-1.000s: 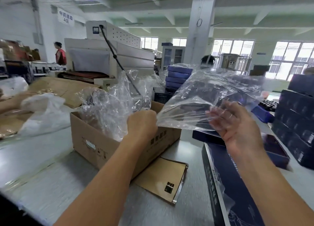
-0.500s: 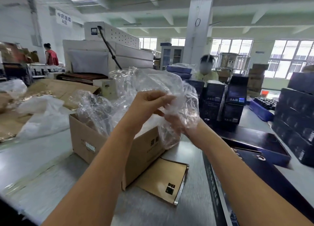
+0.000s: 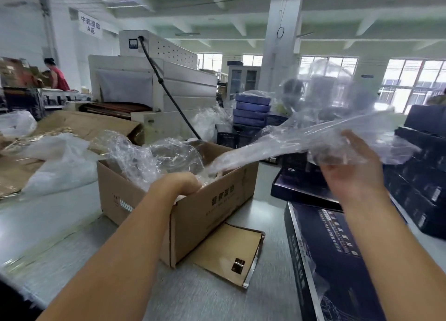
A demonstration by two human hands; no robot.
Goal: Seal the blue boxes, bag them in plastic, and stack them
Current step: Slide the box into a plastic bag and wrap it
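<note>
While the right hand (image 3: 350,173) is raised above the table (image 3: 72,229), it grips one end of a clear plastic bag (image 3: 301,142). Its fingers (image 3: 359,144) reach up into the film, which is smeared by motion blur. From that grip the bag stretches down and away to the left, its far end trailing into the open cardboard carton (image 3: 207,207).

At that lower end, the left hand (image 3: 179,184) is sunk over the carton's near rim, amid the crumpled loose plastic (image 3: 149,159) filling the carton. Its fingers are buried under the film, so whether they clutch anything cannot be told.

Directly below the right forearm lies a long blue box (image 3: 337,267), flat on the table and closed, with a little film over its near part. Just beneath the right hand and slightly to its left sits a second, open blue box (image 3: 296,190), touching the far end of the first. Beside the right hand, on its outer side, rises a stack of dark boxes (image 3: 424,183). Well beyond the stretched bag stands a stack of blue boxes (image 3: 252,110) already wrapped in film.

Below the left forearm, against the carton's near corner, a brown card (image 3: 224,253) lies flat on the table.
</note>
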